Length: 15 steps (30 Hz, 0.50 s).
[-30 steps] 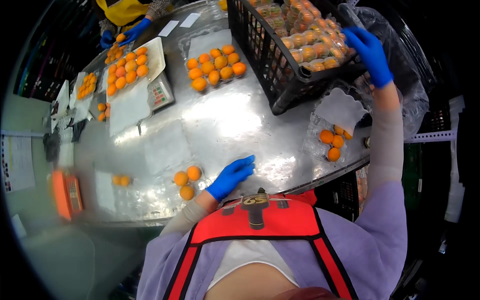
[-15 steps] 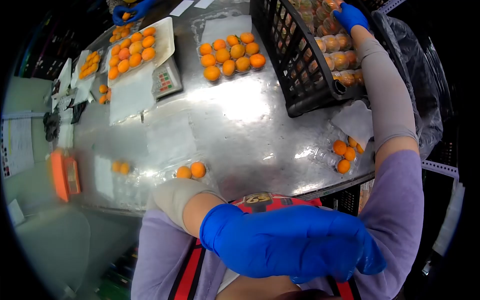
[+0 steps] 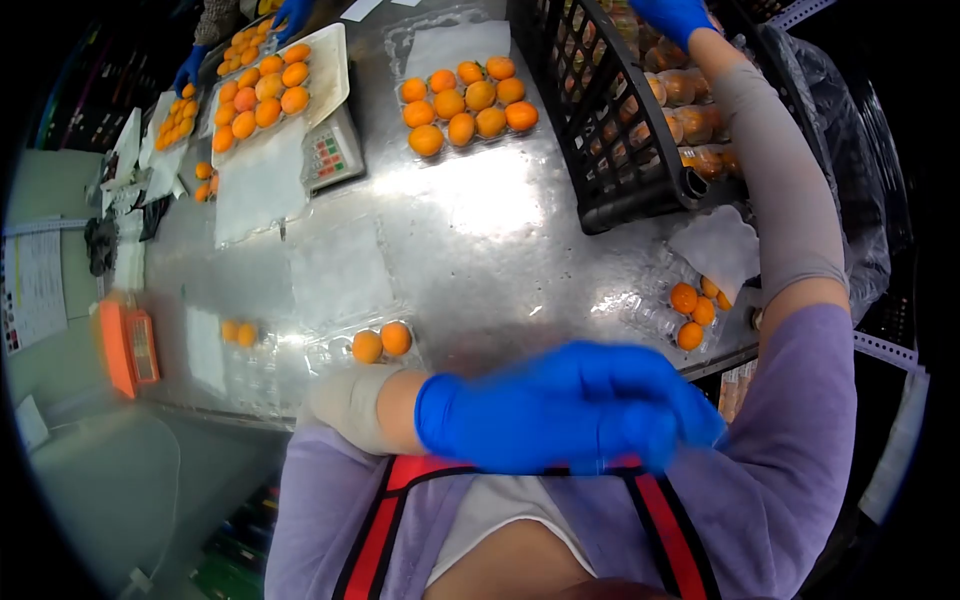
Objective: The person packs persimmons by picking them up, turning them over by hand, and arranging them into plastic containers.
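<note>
My left hand (image 3: 570, 408), in a blue glove, is raised across my chest, blurred by motion, with its fingers bent and pressed together. Whatever they may hold cannot be made out. My right hand (image 3: 676, 14), also gloved, reaches to the top edge of the view, over a black crate (image 3: 640, 130) of packed orange fruit (image 3: 700, 124). Its fingertips are cut off, so its grip is hidden. Below the crate, a clear tray (image 3: 655, 316) holds several oranges (image 3: 690, 335) beside a white sheet (image 3: 716, 243). Two oranges (image 3: 381, 343) lie left of my left hand.
A full fruit tray (image 3: 468, 105) lies left of the crate. Farther left, a scale (image 3: 332, 150) bears another tray of fruit (image 3: 262, 92). A co-worker's gloved hands (image 3: 190, 68) are at the upper left. An orange device (image 3: 128, 348) stands at the left edge.
My left hand has come up from the table to in front of my chest. My right hand has moved from the crate's right side toward its far end. The camera view has shifted.
</note>
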Each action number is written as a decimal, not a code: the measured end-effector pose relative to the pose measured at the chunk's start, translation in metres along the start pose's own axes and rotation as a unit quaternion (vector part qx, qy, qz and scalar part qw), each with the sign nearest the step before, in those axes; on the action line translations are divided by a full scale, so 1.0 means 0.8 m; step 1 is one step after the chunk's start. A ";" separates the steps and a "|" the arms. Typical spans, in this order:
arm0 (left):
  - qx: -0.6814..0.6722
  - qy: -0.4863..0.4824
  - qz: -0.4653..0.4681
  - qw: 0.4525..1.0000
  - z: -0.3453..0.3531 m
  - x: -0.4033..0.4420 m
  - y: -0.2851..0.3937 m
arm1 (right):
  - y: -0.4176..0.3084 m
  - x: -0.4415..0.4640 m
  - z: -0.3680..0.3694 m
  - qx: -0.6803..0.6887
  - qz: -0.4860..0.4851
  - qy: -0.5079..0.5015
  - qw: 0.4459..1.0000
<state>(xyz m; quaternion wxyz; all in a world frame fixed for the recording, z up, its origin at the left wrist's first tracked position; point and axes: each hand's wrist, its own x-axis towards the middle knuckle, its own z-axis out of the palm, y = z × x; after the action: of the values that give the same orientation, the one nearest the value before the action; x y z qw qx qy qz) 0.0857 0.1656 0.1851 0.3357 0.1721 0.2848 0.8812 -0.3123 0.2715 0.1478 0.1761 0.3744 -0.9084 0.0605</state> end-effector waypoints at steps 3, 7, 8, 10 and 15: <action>0.141 0.229 -0.026 0.963 -0.056 -0.004 -0.032 | -0.016 0.030 0.043 0.021 -0.130 0.003 0.991; 0.206 0.341 -0.035 0.917 -0.143 -0.029 -0.124 | -0.027 0.051 0.069 0.155 -0.115 -0.054 0.980; 0.180 0.352 -0.093 0.914 -0.147 -0.039 -0.135 | -0.026 0.053 0.074 0.156 -0.117 -0.057 0.979; 0.151 0.363 -0.152 0.907 -0.158 -0.059 -0.157 | -0.012 0.054 0.090 0.121 -0.082 -0.136 0.980; 0.058 0.442 -0.111 0.888 -0.175 -0.099 -0.168 | -0.009 0.052 0.098 -0.007 -0.047 -0.120 0.992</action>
<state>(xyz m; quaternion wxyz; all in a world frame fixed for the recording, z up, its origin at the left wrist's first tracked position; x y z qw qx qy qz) 0.1392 0.1395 -0.0157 0.2600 -0.2486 0.4716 0.8051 -0.3563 0.2198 0.0901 0.0714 0.4201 -0.9047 0.0004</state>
